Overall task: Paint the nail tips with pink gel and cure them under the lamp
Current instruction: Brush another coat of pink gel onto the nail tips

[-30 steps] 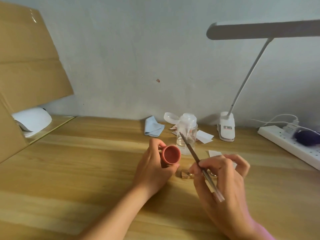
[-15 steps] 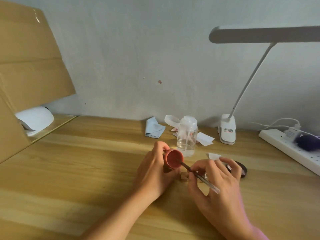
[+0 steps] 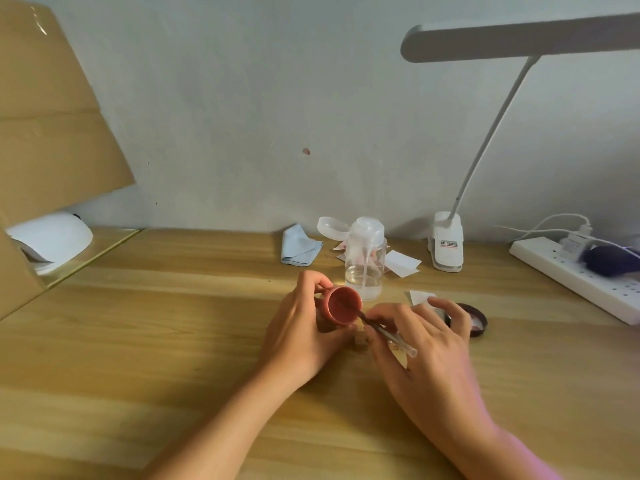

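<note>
Gel pot [image 3: 343,304] gripped by left hand [image 3: 298,341], brush [image 3: 389,336] pinched by right hand [image 3: 429,355], bottle [image 3: 365,261] behind

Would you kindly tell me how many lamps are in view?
2: a white dome lamp at far left, partly behind cardboard, and a clip-on desk lamp at back right. The cardboard could hide more.

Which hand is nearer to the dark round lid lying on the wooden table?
Right. The right hand, gripping a thin brush, has fingers just beside the dark round lid; the left hand holds the small pink jar farther left.
</note>
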